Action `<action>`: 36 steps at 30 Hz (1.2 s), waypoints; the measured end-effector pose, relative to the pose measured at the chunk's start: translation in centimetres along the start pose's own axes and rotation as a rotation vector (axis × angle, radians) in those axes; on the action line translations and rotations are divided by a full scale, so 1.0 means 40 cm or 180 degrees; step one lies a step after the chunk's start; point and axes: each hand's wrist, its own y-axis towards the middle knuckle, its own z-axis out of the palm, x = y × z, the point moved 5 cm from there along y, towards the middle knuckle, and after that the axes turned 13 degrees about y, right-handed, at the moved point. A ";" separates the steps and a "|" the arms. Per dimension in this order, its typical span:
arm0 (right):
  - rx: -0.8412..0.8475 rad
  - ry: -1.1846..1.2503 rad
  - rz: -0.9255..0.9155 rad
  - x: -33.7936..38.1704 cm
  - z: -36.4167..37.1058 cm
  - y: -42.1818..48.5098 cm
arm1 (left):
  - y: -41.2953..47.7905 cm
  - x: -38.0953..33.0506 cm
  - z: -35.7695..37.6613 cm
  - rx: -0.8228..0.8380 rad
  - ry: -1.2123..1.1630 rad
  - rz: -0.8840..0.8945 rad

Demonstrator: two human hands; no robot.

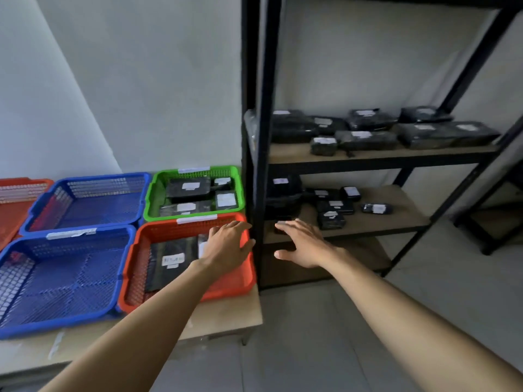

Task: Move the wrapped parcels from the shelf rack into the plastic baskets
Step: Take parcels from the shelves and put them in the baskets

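Observation:
Black wrapped parcels with white labels lie on the black shelf rack (261,165): several on the upper shelf (365,135) and several smaller ones on the lower shelf (335,206). My left hand (227,244) hovers flat, fingers straight, over the right side of the red basket (223,287), which holds a flat black parcel (171,261). My right hand (304,243) reaches with spread fingers toward the front edge of the lower shelf and holds nothing. The green basket (237,188) behind contains several parcels.
Two blue baskets (85,202) (62,281) and another red basket (17,210) stand to the left on a low wooden table (226,318). A second dark rack (492,222) stands at far right. Grey tiled floor lies below the rack.

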 end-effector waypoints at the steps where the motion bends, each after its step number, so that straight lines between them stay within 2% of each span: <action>1: 0.0085 0.0024 -0.0011 -0.024 -0.045 -0.027 | 0.017 -0.046 -0.024 -0.0032 -0.0008 0.0045; 9: -0.0291 -0.0127 -0.0037 -0.197 -0.440 -0.185 | 0.171 -0.406 -0.299 -0.0504 0.0160 0.0480; 17: -0.0591 -0.0117 -0.0154 -0.279 -0.784 -0.261 | 0.339 -0.639 -0.510 -0.0600 0.0488 0.0991; 28: -0.1323 -0.0330 -0.0361 -0.400 -1.191 -0.219 | 0.642 -0.873 -0.676 -0.1312 0.0245 0.1325; 36: -0.1934 -0.0533 -0.0344 -0.596 -1.467 -0.188 | 0.880 -1.104 -0.766 -0.1763 -0.0202 0.1599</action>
